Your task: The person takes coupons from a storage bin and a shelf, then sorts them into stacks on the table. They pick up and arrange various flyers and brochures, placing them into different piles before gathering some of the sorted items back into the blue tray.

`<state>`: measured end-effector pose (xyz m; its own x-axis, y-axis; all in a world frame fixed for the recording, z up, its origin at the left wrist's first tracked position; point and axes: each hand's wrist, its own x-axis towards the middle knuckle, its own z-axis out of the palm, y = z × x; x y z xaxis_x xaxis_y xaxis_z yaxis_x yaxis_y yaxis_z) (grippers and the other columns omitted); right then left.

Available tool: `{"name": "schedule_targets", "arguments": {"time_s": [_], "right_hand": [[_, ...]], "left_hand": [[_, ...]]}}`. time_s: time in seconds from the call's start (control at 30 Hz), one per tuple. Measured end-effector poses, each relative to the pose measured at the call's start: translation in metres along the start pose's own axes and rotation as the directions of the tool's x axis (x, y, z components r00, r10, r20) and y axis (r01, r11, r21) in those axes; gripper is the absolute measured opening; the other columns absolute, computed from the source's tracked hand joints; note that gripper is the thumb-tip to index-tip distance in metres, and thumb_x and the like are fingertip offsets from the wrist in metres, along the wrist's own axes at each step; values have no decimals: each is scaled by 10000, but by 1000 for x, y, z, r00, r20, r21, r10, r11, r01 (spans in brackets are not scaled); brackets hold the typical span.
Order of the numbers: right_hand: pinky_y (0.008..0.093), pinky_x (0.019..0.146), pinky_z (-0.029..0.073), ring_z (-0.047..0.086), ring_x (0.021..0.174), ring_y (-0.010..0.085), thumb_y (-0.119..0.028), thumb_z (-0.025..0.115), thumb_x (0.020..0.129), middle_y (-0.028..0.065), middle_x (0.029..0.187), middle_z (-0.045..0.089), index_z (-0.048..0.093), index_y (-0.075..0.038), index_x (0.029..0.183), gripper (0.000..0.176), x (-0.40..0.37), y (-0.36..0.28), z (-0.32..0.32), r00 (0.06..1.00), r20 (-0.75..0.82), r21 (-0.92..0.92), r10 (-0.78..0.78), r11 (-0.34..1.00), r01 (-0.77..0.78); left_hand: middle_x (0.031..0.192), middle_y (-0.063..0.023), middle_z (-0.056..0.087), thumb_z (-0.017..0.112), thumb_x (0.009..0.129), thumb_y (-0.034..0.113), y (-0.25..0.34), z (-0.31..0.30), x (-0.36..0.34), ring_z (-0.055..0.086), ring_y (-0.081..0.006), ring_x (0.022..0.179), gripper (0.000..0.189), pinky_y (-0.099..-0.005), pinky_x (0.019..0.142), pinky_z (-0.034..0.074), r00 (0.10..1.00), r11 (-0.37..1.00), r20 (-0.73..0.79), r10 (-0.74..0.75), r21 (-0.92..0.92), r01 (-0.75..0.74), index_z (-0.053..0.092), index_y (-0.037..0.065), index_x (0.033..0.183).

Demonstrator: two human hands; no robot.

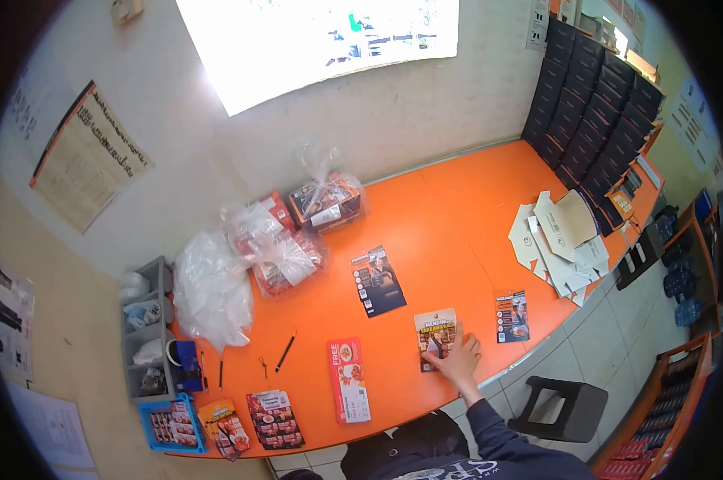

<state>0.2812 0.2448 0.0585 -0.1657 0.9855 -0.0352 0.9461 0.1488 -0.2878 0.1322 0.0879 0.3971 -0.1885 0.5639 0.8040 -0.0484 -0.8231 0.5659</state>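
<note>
My right hand point(460, 362) lies at the lower right edge of a flyer headed "Mending Takeaway" point(436, 331), near the table's front edge. Thumb and fingers are set on the flyer, holding it. Right of it lies a smaller dark flyer point(512, 317), and behind to the left a larger dark leaflet point(377, 282). To the left rests a stack of red and white "FREE" vouchers point(347, 380). My left hand is out of view.
The orange table point(449, 216) bears plastic-bagged packs point(285, 260), a clear bag point(212, 284), a grey organizer point(163, 372), a blue basket point(147, 420), pencils point(286, 352), leaflets point(275, 420), flattened cartons point(557, 252) and stacked black boxes point(589, 108). A black stool point(565, 408) stands at right.
</note>
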Motion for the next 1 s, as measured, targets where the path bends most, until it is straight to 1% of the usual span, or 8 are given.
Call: {"name": "schedule_targets", "arguments": {"time_s": [0.13, 0.2, 0.27, 0.33, 0.47, 0.7, 0.8, 1.0], "right_hand": [[497, 776, 346, 373, 1054, 360, -450, 821, 457, 247, 1125, 397, 143, -135, 1391, 1197, 23, -30, -16, 953, 209, 76, 217, 968, -237], [489, 781, 350, 374, 1057, 357, -458, 838, 410, 239, 1102, 409, 117, -133, 1386, 1256, 35, -27, -8, 936, 251, 27, 246, 965, -260], [491, 773, 352, 384, 1046, 345, -380, 860, 393, 206, 1102, 409, 203, -110, 1329, 1175, 41, -25, -4, 921, 273, 43, 278, 953, -301], [490, 773, 355, 390, 1043, 337, -331, 874, 379, 186, 1103, 410, 265, -94, 1272, 1106, 47, -25, -2, 915, 270, 44, 299, 946, -322], [483, 823, 347, 385, 1057, 341, -308, 876, 373, 185, 1117, 402, 303, -78, 1195, 1027, 46, -31, 4, 892, 288, 49, 348, 925, -376], [491, 843, 343, 364, 1080, 346, -325, 867, 373, 192, 1122, 402, 276, -87, 1217, 1057, 54, -35, -7, 885, 311, 48, 347, 924, -379], [496, 834, 345, 357, 1078, 342, -321, 863, 369, 183, 1112, 404, 273, -86, 1210, 1054, 51, -36, 6, 878, 313, 47, 362, 917, -395], [492, 821, 357, 370, 1057, 334, -304, 851, 387, 169, 1080, 402, 307, -48, 1142, 966, 55, -46, 6, 877, 351, 49, 329, 929, -368]], "left_hand": [[1293, -163, 411, 484, 853, 130, -43, -11, -1, 371, -242, 1221, 482, -359, 1013, 280, 964, 830, -161, -211, 491, 263, 348, -50, 1280], [1279, -159, 432, 488, 862, 148, -114, -43, -30, 386, -235, 1210, 472, -351, 1006, 292, 793, 612, -367, -487, 504, 609, 365, -57, 1270], [1405, -208, 241, 526, 836, 285, -223, -99, -99, 237, -272, 1313, 661, -368, 1064, 212, 530, 458, -465, -709, 268, 848, 247, -25, 1349], [1300, -244, 347, 567, 816, 298, -318, -138, -176, 361, -348, 1196, 669, -419, 1001, 287, 492, 116, -611, -620, 548, 828, 288, -45, 1317], [1307, -283, 284, 602, 743, 489, -375, -124, -148, 289, -414, 1208, 908, -510, 963, 270, 374, -319, -779, -503, 569, 758, 167, -19, 1356], [1149, -193, 361, 791, 528, 404, -438, -135, -118, 348, -326, 1082, 1107, -479, 855, 338, 126, -617, -937, -325, 311, 723, 144, 16, 1339], [1152, -199, 359, 823, 462, 352, -434, -147, -105, 341, -325, 1097, 1121, -451, 845, 367, -73, -700, -902, -425, 277, 659, 178, -11, 1303], [1181, -205, 344, 874, 376, 287, -425, -158, -94, 319, -339, 1149, 1010, -459, 842, 425, -155, -680, -844, -514, 291, 673, 286, 17, 1151]]}}
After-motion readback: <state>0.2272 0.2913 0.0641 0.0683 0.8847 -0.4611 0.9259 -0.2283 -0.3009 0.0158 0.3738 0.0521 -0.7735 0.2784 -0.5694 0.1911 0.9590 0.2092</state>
